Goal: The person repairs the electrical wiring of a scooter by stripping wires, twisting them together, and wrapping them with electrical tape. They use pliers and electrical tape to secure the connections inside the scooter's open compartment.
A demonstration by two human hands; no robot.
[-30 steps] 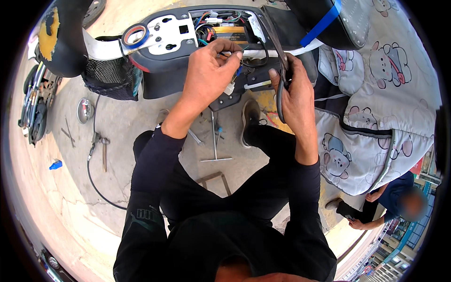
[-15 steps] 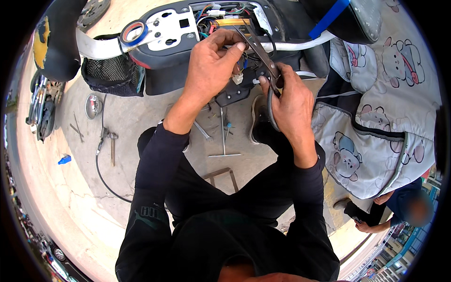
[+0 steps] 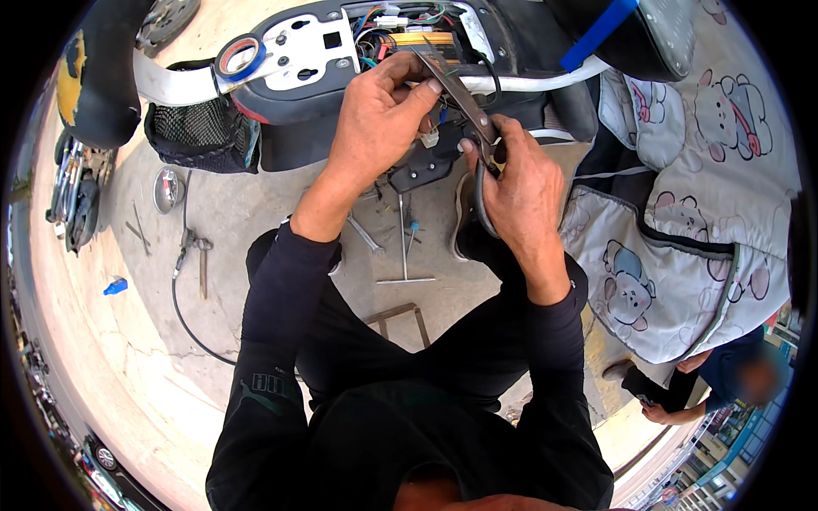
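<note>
My right hand (image 3: 518, 183) grips a pair of dark metal scissors (image 3: 467, 104) by the handles. Their blades point up and left, slightly apart, and reach the fingertips of my left hand (image 3: 381, 111). Those fingers are pinched together on a thin wire (image 3: 449, 74); a short green bit of it shows at the blades, and the rest is hidden. Below the left fingertips hangs a white plug connector (image 3: 432, 139). Behind both hands lies the opened body of a scooter (image 3: 311, 51), with coloured wires (image 3: 375, 38) and a gold-coloured box (image 3: 417, 40) in its bay.
A roll of blue tape (image 3: 241, 58) rests on the scooter's white plate. On the ground are a T-handle wrench (image 3: 404, 247), a spanner (image 3: 365, 234), a hammer (image 3: 204, 264), a metal bowl (image 3: 168, 190) and a blue bottle (image 3: 116, 287). A patterned padded cover (image 3: 656, 272) hangs at right; another person (image 3: 733, 375) is beyond.
The scissors have shifted slightly left, and their blades are closer together at my left fingertips. My right hand moved a little left with them; my left hand stays nearly in place.
</note>
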